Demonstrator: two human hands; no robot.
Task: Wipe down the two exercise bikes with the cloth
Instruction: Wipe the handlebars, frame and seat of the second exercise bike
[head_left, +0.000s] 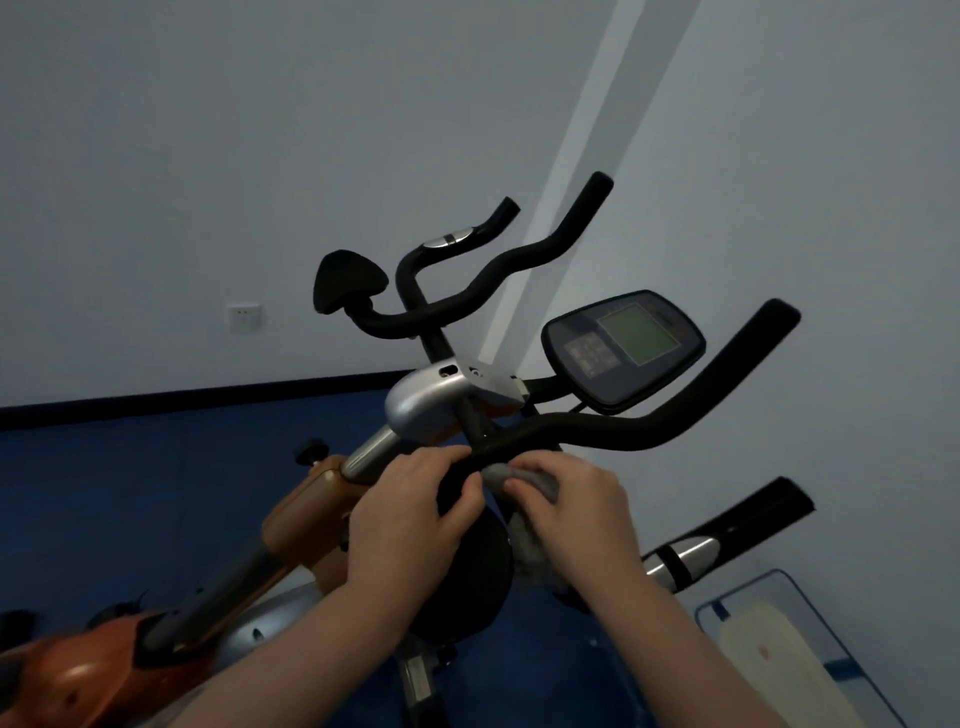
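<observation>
Far left, low down, is the orange bike frame (306, 514) with its silver stem running up to the silver housing (426, 405). A second bike's saddle (348, 286) and curvy handlebar (498, 265) sit behind it, closer to the wall.

The left hand (410, 519) comes in from the bottom edge, fingers curled over a black padded part right by the handlebar's centre joint. Looks like it's gripping that to steady the bike.

The right hand (566, 514) is just beside it, nearly touching, and has the grey cloth (524, 488) bunched under curled fingers, pressed on the near handlebar (623, 436) where it meets the stem. Part of the cloth dangles below the palm.

My take on doing this bit well: keep the left hand bracing, wrap the cloth round the tube instead of dabbing the top, then slide outward along the grip toward the tip at the right. That joint probably traps grime, so give it a twist there. The console (623, 348) above would want a lighter touch.

Both forearms angle up from the bottom, wrists fairly straight, knuckles toward the camera.
</observation>
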